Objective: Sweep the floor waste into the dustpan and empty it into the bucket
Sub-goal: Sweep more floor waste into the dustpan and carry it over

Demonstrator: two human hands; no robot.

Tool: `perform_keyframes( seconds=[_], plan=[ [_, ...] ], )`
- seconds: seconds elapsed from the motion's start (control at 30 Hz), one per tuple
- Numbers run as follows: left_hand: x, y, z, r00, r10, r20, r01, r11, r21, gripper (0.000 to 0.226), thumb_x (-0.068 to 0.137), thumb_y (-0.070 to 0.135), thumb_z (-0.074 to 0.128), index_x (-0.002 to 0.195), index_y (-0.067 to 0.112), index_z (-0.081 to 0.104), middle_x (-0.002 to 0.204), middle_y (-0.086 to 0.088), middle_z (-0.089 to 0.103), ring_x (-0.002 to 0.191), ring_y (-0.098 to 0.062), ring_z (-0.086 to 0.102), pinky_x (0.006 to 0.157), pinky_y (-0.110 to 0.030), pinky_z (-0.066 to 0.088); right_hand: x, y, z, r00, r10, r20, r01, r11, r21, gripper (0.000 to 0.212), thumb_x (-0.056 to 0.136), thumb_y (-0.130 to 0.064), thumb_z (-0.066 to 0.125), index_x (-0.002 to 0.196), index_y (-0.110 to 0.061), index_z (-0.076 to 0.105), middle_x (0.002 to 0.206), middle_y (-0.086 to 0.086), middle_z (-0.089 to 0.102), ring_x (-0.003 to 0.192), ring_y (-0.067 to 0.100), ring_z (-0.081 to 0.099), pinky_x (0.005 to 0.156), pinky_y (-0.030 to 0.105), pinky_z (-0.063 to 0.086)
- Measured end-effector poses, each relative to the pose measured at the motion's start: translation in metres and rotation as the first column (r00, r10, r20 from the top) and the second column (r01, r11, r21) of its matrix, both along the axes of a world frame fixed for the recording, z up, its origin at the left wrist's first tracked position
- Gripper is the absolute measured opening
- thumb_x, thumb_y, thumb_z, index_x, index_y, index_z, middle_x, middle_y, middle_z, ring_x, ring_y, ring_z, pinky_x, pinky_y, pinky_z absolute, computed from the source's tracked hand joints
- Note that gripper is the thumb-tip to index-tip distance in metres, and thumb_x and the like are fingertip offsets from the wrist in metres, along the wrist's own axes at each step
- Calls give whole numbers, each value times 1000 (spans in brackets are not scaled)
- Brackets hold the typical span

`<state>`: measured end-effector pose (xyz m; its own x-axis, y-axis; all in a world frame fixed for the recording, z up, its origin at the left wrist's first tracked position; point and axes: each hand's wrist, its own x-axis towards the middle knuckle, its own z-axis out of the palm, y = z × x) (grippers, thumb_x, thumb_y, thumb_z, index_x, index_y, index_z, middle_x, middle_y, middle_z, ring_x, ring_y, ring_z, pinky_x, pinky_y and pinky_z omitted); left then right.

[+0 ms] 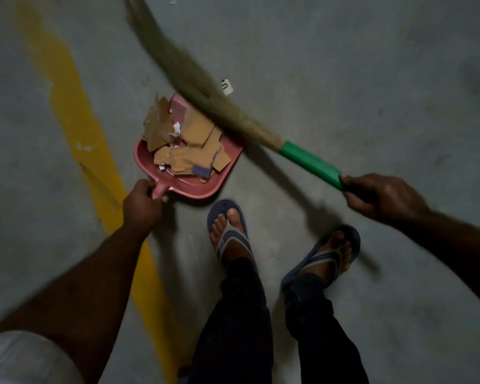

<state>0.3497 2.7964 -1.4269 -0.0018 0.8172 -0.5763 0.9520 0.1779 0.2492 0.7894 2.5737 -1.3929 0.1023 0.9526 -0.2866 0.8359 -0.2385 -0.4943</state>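
Waste (189, 145): torn cardboard and paper bits, piled loose in the dustpan. I judge them light and fairly stiff, so they should slide off at any forward tilt. A few overhang the far left rim.
Dustpan (194, 189): pink plastic, which I take to be rigid and light. It sits low, just ahead of my left foot; I cannot tell whether it touches the floor. I'd take it by the stub handle and keep it level.
Left hand (143, 202): curled round that handle.
Broom (205, 92): long soft bristles, blurred, crossing the pan's far right edge. The green grip looks smooth.
Right hand (383, 198): wrapped round the grip's near end.
Scrap (227, 86): one small white piece on the floor, just past the broom.
Room: open concrete ahead and to the right, and a yellow line (75, 115) on the left. My sandals (227, 231) are close behind the pan. The bucket isn't in view.
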Motion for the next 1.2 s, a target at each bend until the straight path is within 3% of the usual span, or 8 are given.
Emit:
perform_keyframes(
  seconds=[0.13,0.23,0.43,0.53,0.67,0.8,1.03,1.2],
  plan=[
    [5,4,0,1000,-20,-15,20,1000,-1,20,88,18,69,103,7,61,100,-13,68,91,-32,62,72,-31,38,-19,-35,9,990,-138,-25,139,990,35,47,82,-42,56,116,-14,73,89,13,72,70,32,71,59,32,52],
    [5,2,1,1000,-20,-1,20,1000,1,19,89,18,68,103,7,61,97,-11,67,83,-24,56,72,-30,37,-12,-41,15,969,-247,3,247,967,62,44,83,-38,60,119,-14,71,94,13,73,75,31,71,69,28,46],
    [6,1,3,1000,-4,7,4,1000,0,21,90,23,69,103,10,61,95,-5,65,84,-21,54,73,-30,37,11,-35,11,951,-279,134,283,959,-12,46,79,-35,62,120,-16,71,94,18,72,76,39,70,64,38,53],
    [8,6,0,1000,-24,14,24,1000,-7,20,89,24,70,103,12,61,95,-4,66,84,-21,55,73,-30,38,1,-41,2,979,-189,80,187,982,23,49,81,-42,55,115,-12,73,90,17,72,71,37,71,61,41,56],
    [20,12,0,998,-59,32,59,998,-10,20,90,23,69,103,11,60,95,-4,65,85,-23,58,74,-31,40,-28,-45,-5,989,-143,-40,143,990,7,50,83,-44,54,118,-14,72,90,14,73,72,32,72,61,36,56],
    [30,15,7,996,-65,59,63,997,34,20,90,20,68,105,8,61,97,-6,67,83,-19,54,74,-29,37,-60,-39,0,962,-257,-96,262,964,42,46,83,-43,58,118,-18,72,90,8,72,73,27,70,65,29,49],
    [41,8,35,993,-83,85,78,995,61,26,90,19,68,111,7,60,103,-12,69,86,-22,56,73,-29,36,-84,-2,22,885,-430,-180,453,884,114,41,84,-35,64,119,-16,72,94,9,74,76,24,70,71,32,53],
    [51,0,93,988,-79,132,67,993,96,23,91,25,66,110,12,61,100,-8,69,86,-23,58,70,-30,37,-96,10,85,820,-525,-227,558,823,110,40,80,-25,73,119,-15,71,92,7,74,76,19,70,74,30,54]
  ],
)
